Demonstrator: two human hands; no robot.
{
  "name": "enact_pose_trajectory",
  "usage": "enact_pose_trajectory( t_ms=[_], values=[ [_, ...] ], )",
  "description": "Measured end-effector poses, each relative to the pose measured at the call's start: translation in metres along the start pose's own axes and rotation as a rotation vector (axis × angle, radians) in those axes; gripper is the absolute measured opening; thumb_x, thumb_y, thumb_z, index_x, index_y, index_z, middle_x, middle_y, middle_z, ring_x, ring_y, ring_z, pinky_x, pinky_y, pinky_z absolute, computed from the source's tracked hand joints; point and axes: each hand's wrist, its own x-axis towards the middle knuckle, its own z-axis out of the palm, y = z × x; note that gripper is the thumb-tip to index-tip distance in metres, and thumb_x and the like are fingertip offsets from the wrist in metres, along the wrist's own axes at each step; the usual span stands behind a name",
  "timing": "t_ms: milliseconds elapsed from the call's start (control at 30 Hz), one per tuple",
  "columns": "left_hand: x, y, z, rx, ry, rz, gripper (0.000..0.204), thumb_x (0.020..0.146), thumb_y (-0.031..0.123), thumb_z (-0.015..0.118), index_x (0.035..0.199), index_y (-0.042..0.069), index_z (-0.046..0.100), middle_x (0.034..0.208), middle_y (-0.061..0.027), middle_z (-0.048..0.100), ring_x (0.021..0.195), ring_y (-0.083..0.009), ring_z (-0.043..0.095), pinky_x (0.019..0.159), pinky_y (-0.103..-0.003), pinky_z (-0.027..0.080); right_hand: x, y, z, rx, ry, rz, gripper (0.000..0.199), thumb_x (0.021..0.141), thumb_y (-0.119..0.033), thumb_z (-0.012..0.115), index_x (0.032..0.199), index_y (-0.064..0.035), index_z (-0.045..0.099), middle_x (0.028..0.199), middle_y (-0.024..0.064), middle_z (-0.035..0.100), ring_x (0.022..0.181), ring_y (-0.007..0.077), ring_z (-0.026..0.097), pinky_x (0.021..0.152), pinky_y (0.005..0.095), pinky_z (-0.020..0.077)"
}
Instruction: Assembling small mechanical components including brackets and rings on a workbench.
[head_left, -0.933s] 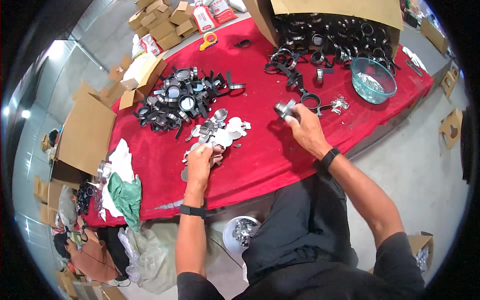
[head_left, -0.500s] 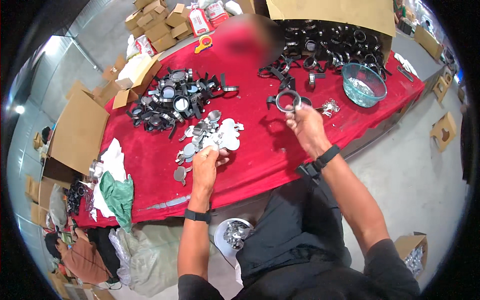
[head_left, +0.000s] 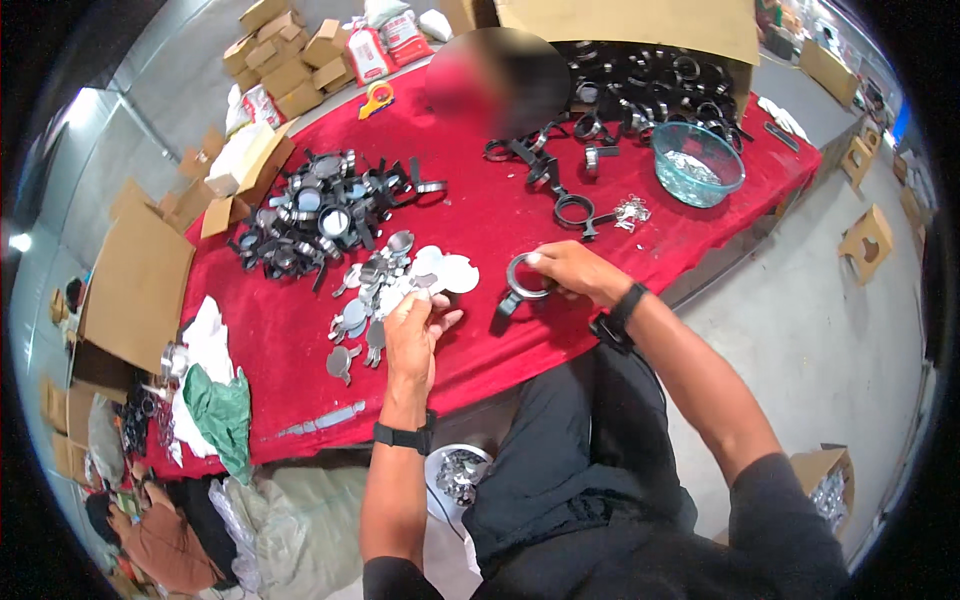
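My right hand [head_left: 580, 272], at the middle of the table, grips a black ring-shaped clamp [head_left: 517, 296] by its round rim; its short black arm points toward me. My left hand [head_left: 412, 335] is closed in a pinch at the near edge of a pile of flat silver metal discs [head_left: 372, 290] with small tabs. Between its thumb and finger is a metal disc [head_left: 425, 287], partly covered by the fingers. Another ring clamp [head_left: 574, 210] lies beyond my right hand, beside a little heap of small metal clips [head_left: 630, 212].
Black ring pieces with discs are heaped [head_left: 320, 210] at left on the red cloth [head_left: 480, 360]. At right stand a teal bowl [head_left: 700, 165] and a carton [head_left: 640, 25] of black rings. A white bucket [head_left: 437, 468] of metal parts stands below the table edge. A person [head_left: 165, 540] is at lower left.
My right hand has brought the ring clamp left and nearer to me, closer to my left hand. My left hand stays by the disc pile. The whole view has shifted slightly.
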Motion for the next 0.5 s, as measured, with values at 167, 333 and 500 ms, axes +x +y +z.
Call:
enact_pose_trajectory(
  t_ms=[167, 333, 500],
  values=[
    [0.008, -0.032, 0.026, -0.255, 0.021, -0.179, 0.019, 0.111, 0.019, 0.058, 0.12, 0.005, 0.068, 0.107, -0.0042, 0.069, 0.103, -0.0181, 0.066, 0.106, -0.051, 0.054, 0.066, -0.008, -0.007, -0.577, 0.01, -0.172, 0.046, 0.099, -0.048, 0.063, 0.107, -0.0067, 0.082, 0.105, 0.0218, 0.078, 0.099, 0.0405, 0.075, 0.093, 0.0491, 0.0572],
    [0.007, -0.056, 0.048, -0.405, -0.019, -0.15, 0.014, 0.111, 0.016, 0.058, 0.11, 0.005, 0.067, 0.103, -0.0049, 0.067, 0.102, -0.02, 0.063, 0.115, -0.056, 0.05, 0.082, 0.008, 0.025, -0.46, 0.341, -0.185, 0.038, 0.096, -0.039, 0.071, 0.11, -0.0055, 0.082, 0.106, 0.0233, 0.079, 0.105, 0.0416, 0.076, 0.098, 0.0502, 0.0582],
    [0.004, -0.061, 0.038, -0.335, 0.013, -0.094, 0.02, 0.113, 0.024, 0.058, 0.111, 0.006, 0.067, 0.105, -0.0036, 0.068, 0.101, -0.0193, 0.064, 0.107, -0.05, 0.054, 0.044, 0.014, 0.023, -0.319, 0.585, -0.306, 0.033, 0.099, -0.03, 0.066, 0.107, -0.0014, 0.08, 0.102, 0.0283, 0.076, 0.103, 0.0465, 0.074, 0.093, 0.0543, 0.0568]
  ],
)
